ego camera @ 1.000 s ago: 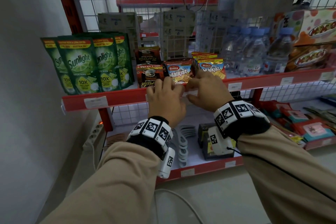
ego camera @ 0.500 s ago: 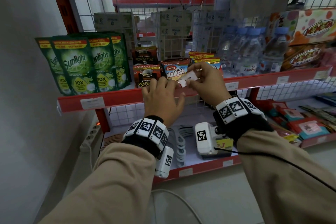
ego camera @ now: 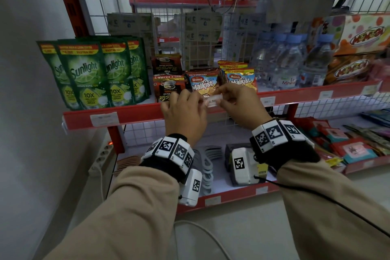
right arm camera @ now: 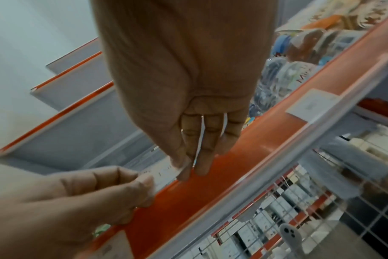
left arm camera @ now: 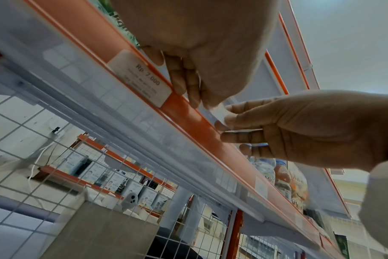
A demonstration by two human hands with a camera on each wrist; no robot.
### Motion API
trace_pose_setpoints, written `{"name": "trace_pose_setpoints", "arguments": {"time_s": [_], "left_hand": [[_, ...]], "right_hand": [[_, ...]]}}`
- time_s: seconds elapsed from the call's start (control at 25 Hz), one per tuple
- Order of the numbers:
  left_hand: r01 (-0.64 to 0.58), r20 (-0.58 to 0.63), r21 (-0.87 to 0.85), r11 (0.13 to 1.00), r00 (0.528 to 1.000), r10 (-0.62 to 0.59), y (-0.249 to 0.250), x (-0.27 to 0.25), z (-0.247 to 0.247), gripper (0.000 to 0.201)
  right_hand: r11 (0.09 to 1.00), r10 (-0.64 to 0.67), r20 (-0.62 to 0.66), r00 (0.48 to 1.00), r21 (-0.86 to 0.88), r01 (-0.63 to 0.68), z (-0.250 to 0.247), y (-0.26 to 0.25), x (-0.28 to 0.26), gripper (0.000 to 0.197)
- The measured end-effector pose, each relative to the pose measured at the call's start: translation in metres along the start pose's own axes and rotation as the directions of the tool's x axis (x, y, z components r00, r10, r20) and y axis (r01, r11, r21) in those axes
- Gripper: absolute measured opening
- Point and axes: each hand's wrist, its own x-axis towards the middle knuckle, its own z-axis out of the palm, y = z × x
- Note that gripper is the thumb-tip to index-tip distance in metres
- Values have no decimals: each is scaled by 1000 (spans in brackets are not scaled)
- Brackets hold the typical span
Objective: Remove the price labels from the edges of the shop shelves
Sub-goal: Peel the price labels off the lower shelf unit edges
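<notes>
At centre frame, both hands pinch one white label just above the red shelf edge: left hand, right hand. It looks freed already. Next, probably set it aside and reach for another label at left.

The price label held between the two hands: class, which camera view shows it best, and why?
The head view: the price label faces the camera, its print partly readable, held in front of the Malkist packs between the left hand and right hand. The left wrist view shows only a pale sliver. The right wrist view shows a blurred strip.
</notes>
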Motion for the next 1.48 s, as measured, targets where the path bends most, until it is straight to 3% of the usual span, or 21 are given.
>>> {"name": "trace_pose_setpoints", "arguments": {"time_s": [0.2, 0.36, 0.6, 0.84, 1.48], "left_hand": [[-25, 21, 7, 1000, 999, 25, 0, 0, -3, 24], [-52, 51, 73, 996, 998, 48, 0, 0, -3, 33], [-68, 43, 118, 991, 997, 64, 2, 2, -2, 21], [-33, 77, 120, 992, 997, 24, 5, 3, -1, 20], [-66, 177, 193, 979, 984, 31, 6, 21, -8, 21]], "right_hand": [[998, -35, -145, 989, -48, 29, -4, 2, 7, 8], [993, -57, -69, 996, -108, 49, -2, 8, 9, 8], [982, -66, -28, 997, -176, 60, 0, 15, 3, 14], [898, -122, 84, 989, -414, 146, -4, 18, 2, 18], [923, -110, 151, 982, -352, 157, -11, 20, 12, 13]]}}
